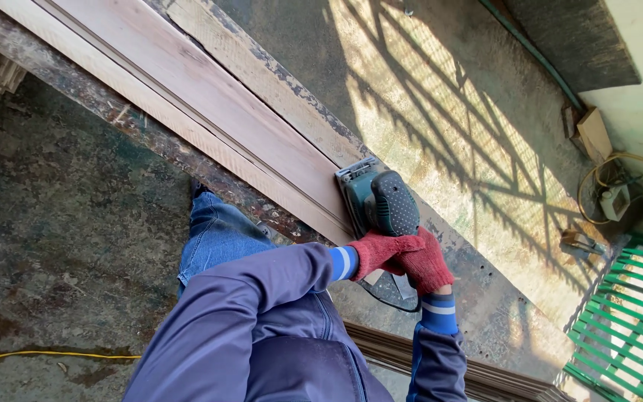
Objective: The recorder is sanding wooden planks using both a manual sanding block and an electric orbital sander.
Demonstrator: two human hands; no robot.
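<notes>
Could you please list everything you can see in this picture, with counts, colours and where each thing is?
sander: one, dark green and black, on the near end of the long board, under both hands
long board: one, pale reddish wood with a groove, running from top left to centre
workbench plank: one, worn grey with flaking paint, under and beside the board
yellow cable: one, on the floor at lower left
socket box: one, white, with yellowish cord, at right
green grille: one, lower right corner
green hose: one, along the wall at upper right
left hand: red knitted glove, on the sander
right hand: red knitted glove, on the sander
</notes>
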